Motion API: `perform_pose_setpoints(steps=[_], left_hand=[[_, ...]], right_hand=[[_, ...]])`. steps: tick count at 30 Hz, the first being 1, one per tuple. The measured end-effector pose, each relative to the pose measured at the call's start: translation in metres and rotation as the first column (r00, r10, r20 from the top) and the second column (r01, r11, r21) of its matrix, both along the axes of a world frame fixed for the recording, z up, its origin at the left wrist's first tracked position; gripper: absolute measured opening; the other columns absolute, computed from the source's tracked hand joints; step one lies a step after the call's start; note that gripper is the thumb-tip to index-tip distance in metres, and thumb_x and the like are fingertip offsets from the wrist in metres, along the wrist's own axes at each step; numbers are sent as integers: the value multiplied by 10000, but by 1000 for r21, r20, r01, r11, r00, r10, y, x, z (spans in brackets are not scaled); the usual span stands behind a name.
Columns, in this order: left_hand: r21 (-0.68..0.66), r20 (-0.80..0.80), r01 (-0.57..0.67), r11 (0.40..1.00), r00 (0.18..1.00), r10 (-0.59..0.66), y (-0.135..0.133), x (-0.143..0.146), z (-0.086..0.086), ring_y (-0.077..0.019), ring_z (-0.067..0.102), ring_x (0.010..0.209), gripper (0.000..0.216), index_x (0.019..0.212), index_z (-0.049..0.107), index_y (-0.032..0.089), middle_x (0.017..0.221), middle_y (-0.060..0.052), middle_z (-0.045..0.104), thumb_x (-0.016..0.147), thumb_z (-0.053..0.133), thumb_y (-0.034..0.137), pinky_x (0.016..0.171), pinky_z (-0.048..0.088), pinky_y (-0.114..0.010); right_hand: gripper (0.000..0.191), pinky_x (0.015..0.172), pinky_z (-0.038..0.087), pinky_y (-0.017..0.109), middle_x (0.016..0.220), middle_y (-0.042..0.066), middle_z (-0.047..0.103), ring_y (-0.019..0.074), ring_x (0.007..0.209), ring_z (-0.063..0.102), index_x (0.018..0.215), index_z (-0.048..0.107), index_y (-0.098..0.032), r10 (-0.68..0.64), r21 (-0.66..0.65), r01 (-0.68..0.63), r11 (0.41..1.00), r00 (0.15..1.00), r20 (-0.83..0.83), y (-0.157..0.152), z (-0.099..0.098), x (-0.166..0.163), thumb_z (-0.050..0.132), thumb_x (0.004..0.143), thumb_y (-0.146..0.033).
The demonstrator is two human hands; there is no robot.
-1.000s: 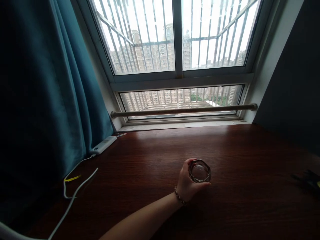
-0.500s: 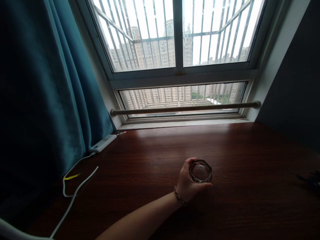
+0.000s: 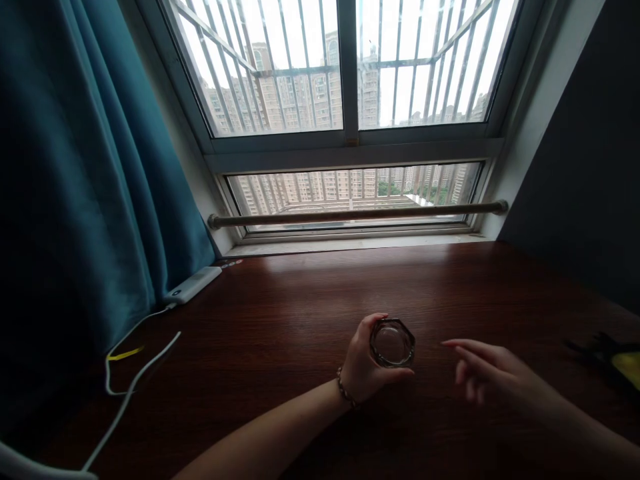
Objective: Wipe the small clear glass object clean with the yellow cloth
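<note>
My left hand [image 3: 367,360], with a beaded bracelet at the wrist, curves its thumb and fingers around a small clear octagonal glass [image 3: 393,343]. The glass has a faceted rim and a round inside; how tall it is does not show from above. To the right of it, over the brown wooden tabletop [image 3: 310,293], hovers my right hand [image 3: 487,373], slightly blurred. Its index finger points toward the glass, the other fingers hang loosely bent, and nothing shows in them. A gap separates that hand from the glass.
A white power strip [image 3: 194,285] and white cables [image 3: 125,407], with a yellow tie [image 3: 125,354], lie at left beside the blue curtain [image 3: 145,200]. At the right edge sits a black and yellow object [image 3: 613,363]. A barred window [image 3: 350,140] with a rail [image 3: 355,216] stands behind.
My right hand has come into view from the right. The left hand keeps its hold on the glass, and the whole view has shifted slightly, showing more of the black and yellow object.
</note>
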State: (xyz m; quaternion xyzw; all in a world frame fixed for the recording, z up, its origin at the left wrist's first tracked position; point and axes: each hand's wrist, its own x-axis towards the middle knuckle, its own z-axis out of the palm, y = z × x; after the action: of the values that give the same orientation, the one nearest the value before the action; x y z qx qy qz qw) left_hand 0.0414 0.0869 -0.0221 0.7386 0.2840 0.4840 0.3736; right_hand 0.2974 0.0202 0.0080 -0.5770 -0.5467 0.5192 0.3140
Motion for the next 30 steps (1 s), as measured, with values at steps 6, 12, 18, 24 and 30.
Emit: perform_pose_setpoints(steps=[6,12,18,24,30], left_hand=[[98,-84,-66,993,994,75,-2,0,3,-265,533,1144,874,1230,387,208,1229,-109,519,519,845,426,1020,437,-422],[47,-118,-80,996,989,85,4,4,-1,-281,521,1158,912,1270,352,163,1237,-145,511,546,823,457,1031,423,-448],[-32,-202,30,999,979,-36,9,4,-12,-293,281,1376,1075,1420,134,126,1467,-200,285,628,769,479,1155,262,-480],[-55,-304,9,998,952,-25,6,4,-2,-270,342,1345,898,1379,289,82,1425,-188,370,687,733,444,1155,283,-440],[-59,-358,17,998,933,-37,4,3,3,-266,365,1332,781,1351,354,76,1411,-181,397,745,676,448,1148,296,-434]], right_hand=[[507,460,389,251,626,56,580,173,505,549,1063,514,-64,88,222,-121,967,985,151,32,4,-80,456,856,-524],[286,550,350,259,703,69,599,168,617,538,736,556,-116,3,346,-145,927,926,378,53,0,-75,378,843,-312],[342,429,339,242,584,53,556,160,476,505,685,509,-139,-4,243,-120,963,890,455,69,3,-33,360,831,-410],[300,412,306,226,540,51,538,134,405,480,713,545,-107,-183,172,99,980,787,589,87,16,85,356,875,-274],[399,447,310,252,627,152,585,132,429,483,644,601,-80,-356,185,326,927,613,706,89,12,226,352,898,-260]])
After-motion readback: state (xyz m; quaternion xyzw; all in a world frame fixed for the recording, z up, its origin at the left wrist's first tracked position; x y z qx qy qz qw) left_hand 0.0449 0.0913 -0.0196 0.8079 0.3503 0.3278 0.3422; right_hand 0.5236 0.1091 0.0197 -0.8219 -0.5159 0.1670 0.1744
